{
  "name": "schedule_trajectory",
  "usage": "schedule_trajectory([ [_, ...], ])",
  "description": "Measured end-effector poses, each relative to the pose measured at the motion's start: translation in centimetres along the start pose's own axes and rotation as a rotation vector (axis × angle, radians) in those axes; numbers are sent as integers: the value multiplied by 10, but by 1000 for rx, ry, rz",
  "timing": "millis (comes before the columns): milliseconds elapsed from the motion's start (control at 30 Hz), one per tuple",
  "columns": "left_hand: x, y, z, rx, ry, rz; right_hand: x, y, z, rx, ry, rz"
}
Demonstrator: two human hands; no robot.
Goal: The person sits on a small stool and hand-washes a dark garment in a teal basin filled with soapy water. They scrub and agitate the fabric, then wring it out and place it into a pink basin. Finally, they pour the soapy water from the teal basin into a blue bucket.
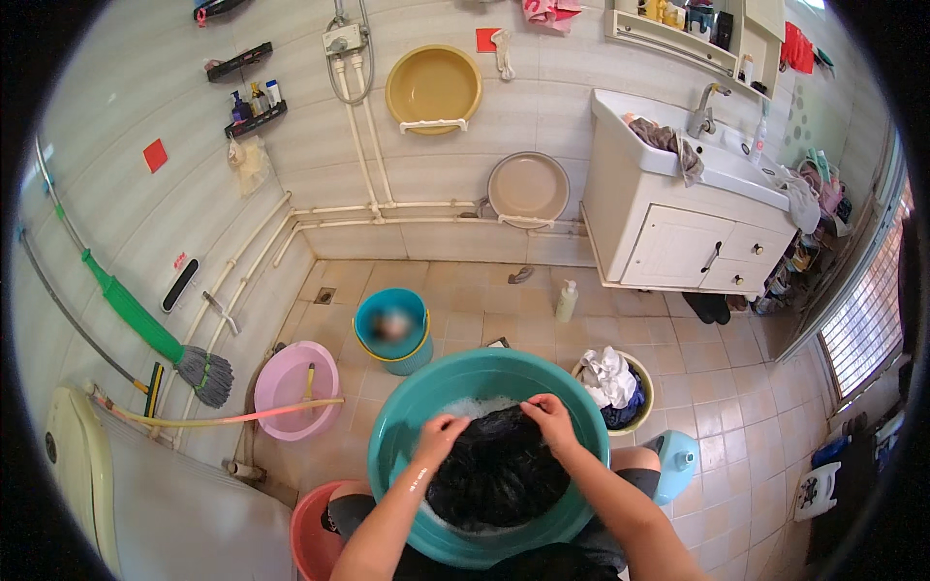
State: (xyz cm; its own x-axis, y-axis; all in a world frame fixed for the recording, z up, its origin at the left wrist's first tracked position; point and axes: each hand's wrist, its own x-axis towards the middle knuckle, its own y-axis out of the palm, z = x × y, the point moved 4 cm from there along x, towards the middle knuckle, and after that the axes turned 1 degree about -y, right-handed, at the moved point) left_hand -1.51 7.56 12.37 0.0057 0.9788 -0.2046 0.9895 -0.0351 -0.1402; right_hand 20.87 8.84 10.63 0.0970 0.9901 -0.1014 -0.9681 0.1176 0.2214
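In front of me stands a large teal basin (391, 426) with soapy suds along its inner edge. A black wet cloth (499, 479), perhaps a garment, fills most of it; its exact kind is unclear. My left hand (442, 436) pinches the far left edge of this cloth, and my right hand (550, 420) pinches its far right edge. The stretch of fabric between both hands is lifted a little, while the rest lies bunched in the basin. White foam sticks to my left wrist.
Left of the basin are a pink basin (266, 392) with a hose (262, 416) across it and a blue bucket (402, 363). A red tub (308, 542) sits near my left leg. On the right stand a laundry basket (643, 407) of clothes and a light-blue jug (676, 465).
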Motion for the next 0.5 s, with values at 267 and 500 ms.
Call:
schedule_trajectory([
  [267,-25,-54,20,210,4,-14,-72,-34,33,-761,119,398],
  [500,-65,-37,-24,1105,166,513,-98,-34,11,-1180,-108,744],
])
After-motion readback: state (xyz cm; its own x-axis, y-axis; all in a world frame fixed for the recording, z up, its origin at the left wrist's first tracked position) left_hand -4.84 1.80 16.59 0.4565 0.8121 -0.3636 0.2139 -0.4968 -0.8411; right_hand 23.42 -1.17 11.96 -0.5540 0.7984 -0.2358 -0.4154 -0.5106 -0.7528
